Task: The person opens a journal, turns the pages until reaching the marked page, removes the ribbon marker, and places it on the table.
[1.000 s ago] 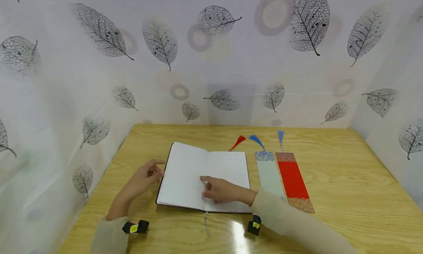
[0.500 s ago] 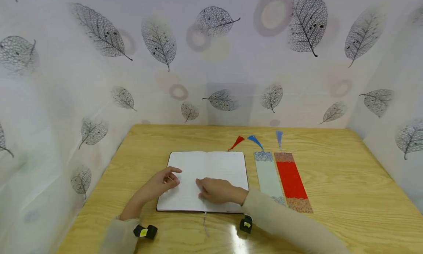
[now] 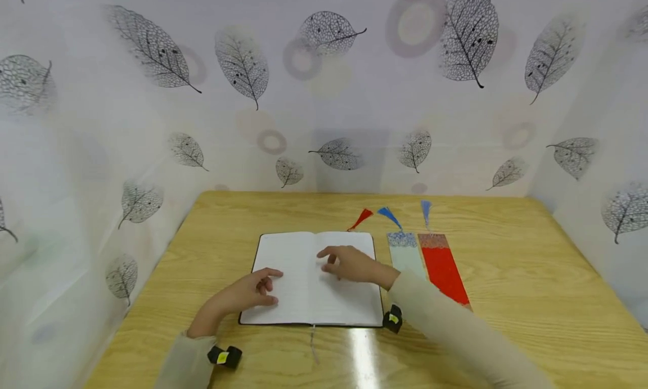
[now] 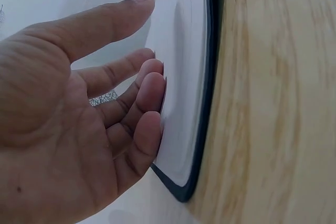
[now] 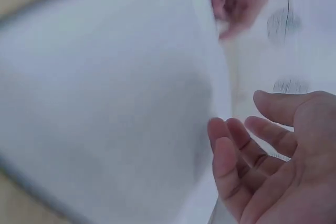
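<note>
An open notebook point(image 3: 289, 251) with blank-looking white pages and a dark cover lies flat on the table. My left hand point(image 3: 248, 292) is over its left page, fingers loosely bent; in the left wrist view the fingertips point(image 4: 149, 90) meet the paper and nothing is between them and the thumb. Above the right page, near the centre fold, is my right hand point(image 3: 351, 264), its fingers relaxed and holding nothing. A red tassel point(image 3: 361, 218) sticks out past the notebook's top edge. The grey ribbon point(image 3: 313, 344) trails from the bottom of the fold.
Right of the notebook lie a pale green bookmark point(image 3: 403, 257) with a blue tassel point(image 3: 388, 215) and a red bookmark point(image 3: 442, 268) with a light blue tassel point(image 3: 426, 210). My right sleeve point(image 3: 450, 319) covers their lower parts. Leaf-patterned sheeting surrounds the wooden table point(image 3: 531, 276).
The raised left page has come down flat. My left hand has moved right onto it from beside the notebook. My right hand has shifted from the fold up and right.
</note>
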The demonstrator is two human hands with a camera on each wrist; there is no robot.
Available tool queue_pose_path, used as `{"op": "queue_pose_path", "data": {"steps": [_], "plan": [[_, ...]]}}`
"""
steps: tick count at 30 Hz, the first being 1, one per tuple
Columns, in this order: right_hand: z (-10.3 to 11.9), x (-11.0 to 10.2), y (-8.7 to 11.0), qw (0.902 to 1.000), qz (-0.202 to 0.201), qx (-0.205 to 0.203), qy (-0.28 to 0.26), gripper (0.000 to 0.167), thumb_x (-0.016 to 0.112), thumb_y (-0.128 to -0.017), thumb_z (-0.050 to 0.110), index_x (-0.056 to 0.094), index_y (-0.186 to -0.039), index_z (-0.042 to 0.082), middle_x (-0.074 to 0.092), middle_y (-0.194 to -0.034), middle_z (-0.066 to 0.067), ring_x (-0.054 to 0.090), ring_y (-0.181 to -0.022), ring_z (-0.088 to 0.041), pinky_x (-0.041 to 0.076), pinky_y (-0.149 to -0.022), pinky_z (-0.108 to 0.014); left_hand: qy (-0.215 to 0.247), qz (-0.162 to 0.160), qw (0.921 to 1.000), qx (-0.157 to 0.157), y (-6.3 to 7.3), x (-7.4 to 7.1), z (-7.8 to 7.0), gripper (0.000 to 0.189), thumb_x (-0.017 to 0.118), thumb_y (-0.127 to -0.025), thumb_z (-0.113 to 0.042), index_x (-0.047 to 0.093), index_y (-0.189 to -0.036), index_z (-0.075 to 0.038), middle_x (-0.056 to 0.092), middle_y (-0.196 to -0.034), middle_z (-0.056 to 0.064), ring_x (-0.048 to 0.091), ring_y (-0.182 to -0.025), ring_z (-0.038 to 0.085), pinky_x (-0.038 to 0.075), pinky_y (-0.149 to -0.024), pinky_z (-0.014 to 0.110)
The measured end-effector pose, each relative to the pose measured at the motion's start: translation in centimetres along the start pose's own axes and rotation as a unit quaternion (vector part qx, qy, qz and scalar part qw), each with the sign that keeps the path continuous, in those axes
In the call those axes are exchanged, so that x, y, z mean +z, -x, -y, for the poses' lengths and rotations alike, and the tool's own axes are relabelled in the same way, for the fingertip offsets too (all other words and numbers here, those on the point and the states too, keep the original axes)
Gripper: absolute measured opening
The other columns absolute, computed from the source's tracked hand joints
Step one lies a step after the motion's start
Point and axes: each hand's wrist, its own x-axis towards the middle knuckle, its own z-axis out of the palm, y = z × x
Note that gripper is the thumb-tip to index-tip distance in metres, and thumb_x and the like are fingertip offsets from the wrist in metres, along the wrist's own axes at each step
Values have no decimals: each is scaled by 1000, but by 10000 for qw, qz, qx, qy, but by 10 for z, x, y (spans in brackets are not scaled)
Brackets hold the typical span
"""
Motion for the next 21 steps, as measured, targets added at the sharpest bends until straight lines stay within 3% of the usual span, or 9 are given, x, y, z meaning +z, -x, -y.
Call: {"op": "queue_pose_path", "data": {"steps": [5,9,14,21], "plan": [[-41,-27,0,9975,-600,186,329,37,59,-97,22,57,-131,6,66,-106,-11,61,-86,-16,49,-73,-32,52,-39,10000,-1,0,0,-1,57,73,-86,-18,48,-135,-1,49,-96,7,46,-83,16,40,-69,22],[-66,-39,-1,9953,-691,600,304,40,60,-96,22,56,-132,6,65,-106,-12,58,-82,-17,47,-69,-31,21,-76,10000,-5,1,0,-2,57,73,-86,-19,48,-134,-2,50,-95,7,46,-82,16,40,-68,22],[-80,-49,-3,9930,-725,762,535,43,64,-94,22,55,-132,3,62,-91,-8,49,-69,-15,40,-61,-28,14,-194,9998,-64,1,1,-2,55,74,-84,-17,50,-132,-2,50,-93,7,46,-81,17,40,-67,23],[-87,-52,-3,9907,-668,811,866,45,67,-92,23,57,-131,3,65,-86,-7,51,-70,-14,42,-64,-29,-8,-251,9997,-81,0,2,-1,54,75,-83,-16,51,-131,-3,50,-93,6,45,-80,17,39,-67,23]]}}
